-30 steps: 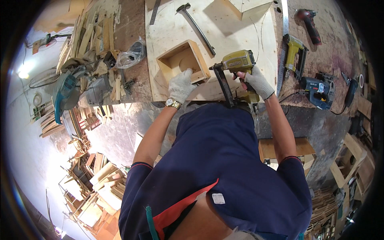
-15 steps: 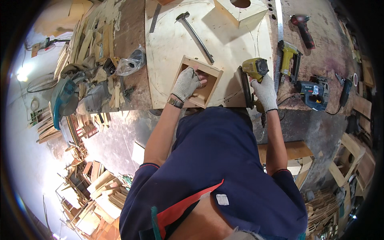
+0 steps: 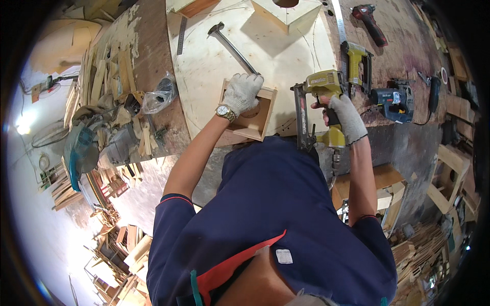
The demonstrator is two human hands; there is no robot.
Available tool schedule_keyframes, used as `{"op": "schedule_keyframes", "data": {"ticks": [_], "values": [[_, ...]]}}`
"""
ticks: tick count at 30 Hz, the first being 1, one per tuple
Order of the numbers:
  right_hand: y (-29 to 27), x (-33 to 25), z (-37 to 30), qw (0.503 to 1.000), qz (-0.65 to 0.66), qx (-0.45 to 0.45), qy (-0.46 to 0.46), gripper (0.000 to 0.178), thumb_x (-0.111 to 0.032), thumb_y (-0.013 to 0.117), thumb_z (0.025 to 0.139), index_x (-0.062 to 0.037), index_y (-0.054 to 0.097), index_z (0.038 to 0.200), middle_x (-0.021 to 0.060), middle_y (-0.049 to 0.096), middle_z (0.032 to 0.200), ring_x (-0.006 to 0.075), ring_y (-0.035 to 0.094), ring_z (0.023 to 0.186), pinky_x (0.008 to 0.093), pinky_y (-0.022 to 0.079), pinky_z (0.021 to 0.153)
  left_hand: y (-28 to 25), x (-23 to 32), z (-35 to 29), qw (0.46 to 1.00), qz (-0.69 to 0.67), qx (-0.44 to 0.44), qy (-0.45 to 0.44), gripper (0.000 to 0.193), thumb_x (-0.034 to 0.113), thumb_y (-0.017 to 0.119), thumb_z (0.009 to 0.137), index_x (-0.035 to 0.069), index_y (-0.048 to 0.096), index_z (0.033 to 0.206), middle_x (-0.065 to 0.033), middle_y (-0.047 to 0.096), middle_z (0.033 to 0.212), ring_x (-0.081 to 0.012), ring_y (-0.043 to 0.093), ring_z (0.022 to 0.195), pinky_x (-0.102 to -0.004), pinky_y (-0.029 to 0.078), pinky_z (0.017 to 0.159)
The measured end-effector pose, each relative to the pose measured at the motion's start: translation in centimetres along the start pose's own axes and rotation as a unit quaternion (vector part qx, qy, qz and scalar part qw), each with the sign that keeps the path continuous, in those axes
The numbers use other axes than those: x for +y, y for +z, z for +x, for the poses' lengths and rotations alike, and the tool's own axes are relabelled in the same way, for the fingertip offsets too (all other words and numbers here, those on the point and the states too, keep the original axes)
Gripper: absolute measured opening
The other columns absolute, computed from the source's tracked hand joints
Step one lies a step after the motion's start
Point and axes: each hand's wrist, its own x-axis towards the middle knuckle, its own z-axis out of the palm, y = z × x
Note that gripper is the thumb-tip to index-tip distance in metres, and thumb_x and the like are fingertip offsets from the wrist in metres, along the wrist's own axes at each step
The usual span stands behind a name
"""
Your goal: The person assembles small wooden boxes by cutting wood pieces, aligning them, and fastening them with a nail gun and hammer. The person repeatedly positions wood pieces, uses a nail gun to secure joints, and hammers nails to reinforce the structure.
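Note:
My left hand, in a pale knit glove, reaches over the small open wooden box. Its fingers are bent over the far wall of the box, and their tips are partly hidden. A round hole shows in the box's bottom. In my right hand, also gloved with bare fingertips, is a yellow nail gun, gripped by its handle. The nail gun stands upright just right of the box, apart from it. A hammer lies just beyond my left hand on the plywood sheet.
A wooden box with a round hole stands at the far side. To the right lie a second yellow nail gun, a red-black drill and a blue jigsaw. A teal saw and wood strips are at left.
My left hand has come out of the box's inside and onto its far wall. My right hand has raised and turned the nail gun. The view has shifted slightly.

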Motion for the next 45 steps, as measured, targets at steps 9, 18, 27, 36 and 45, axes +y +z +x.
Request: {"op": "schedule_keyframes", "data": {"ticks": [9, 18, 27, 36, 45], "values": [[2.1, 4.2, -2.6, 0.954, 0.286, -0.006, 0.086, 0.042, -0.021, 0.069, 0.104, 0.0026, 0.056, 0.137, 0.0184, 0.077, 0.114, 0.0115, 0.064, 0.060, 0.0276, 0.058, 0.049, 2.1, -0.4, 0.8, 1.000, 0.017, -0.007, -0.009, 0.042, 0.014, 0.079, 0.071, 0.013, 0.068, 0.112, -0.0097, 0.077, 0.098, -0.0301, 0.076, 0.092, -0.0451, 0.058, 0.083], [3.9, 5.1, -1.5, 0.937, 0.333, -0.003, 0.109, 0.042, -0.022, 0.070, 0.105, -0.0028, 0.055, 0.138, 0.0182, 0.077, 0.113, 0.0130, 0.064, 0.059, 0.0279, 0.059, 0.050, 2.6, -0.3, 0.4, 0.999, 0.009, 0.036, -0.008, 0.043, 0.016, 0.080, 0.072, 0.012, 0.070, 0.114, -0.0094, 0.077, 0.097, -0.0286, 0.077, 0.091, -0.0448, 0.060, 0.080], [3.5, 6.3, -0.9, 0.927, 0.359, -0.019, 0.104, 0.043, -0.020, 0.070, 0.106, -0.0025, 0.053, 0.141, 0.0176, 0.076, 0.111, 0.0119, 0.061, 0.060, 0.0276, 0.059, 0.053, 2.8, -0.3, 0.5, 0.999, 0.014, 0.022, -0.019, 0.039, 0.020, 0.081, 0.077, 0.012, 0.070, 0.114, -0.0105, 0.078, 0.099, -0.0286, 0.078, 0.094, -0.0450, 0.060, 0.081], [3.4, 6.3, -1.7, 0.913, 0.391, -0.029, 0.111, 0.047, -0.018, 0.069, 0.107, 0.0006, 0.051, 0.146, 0.0205, 0.076, 0.116, 0.0115, 0.059, 0.061, 0.0277, 0.059, 0.055, 2.7, -0.5, 0.3, 0.999, 0.006, 0.046, -0.021, 0.035, 0.019, 0.079, 0.078, 0.012, 0.070, 0.111, -0.0102, 0.077, 0.097, -0.0290, 0.078, 0.091, -0.0447, 0.061, 0.080], [4.1, 6.7, -1.1, 0.915, 0.384, -0.009, 0.127, 0.047, -0.020, 0.069, 0.107, 0.0000, 0.052, 0.147, 0.0182, 0.074, 0.116, 0.0095, 0.057, 0.059, 0.0248, 0.057, 0.053, 2.6, -0.3, 0.4, 0.999, 0.013, 0.030, -0.025, 0.034, 0.019, 0.079, 0.078, 0.011, 0.070, 0.110, -0.0103, 0.077, 0.098, -0.0291, 0.078, 0.093, -0.0448, 0.062, 0.082]]}}
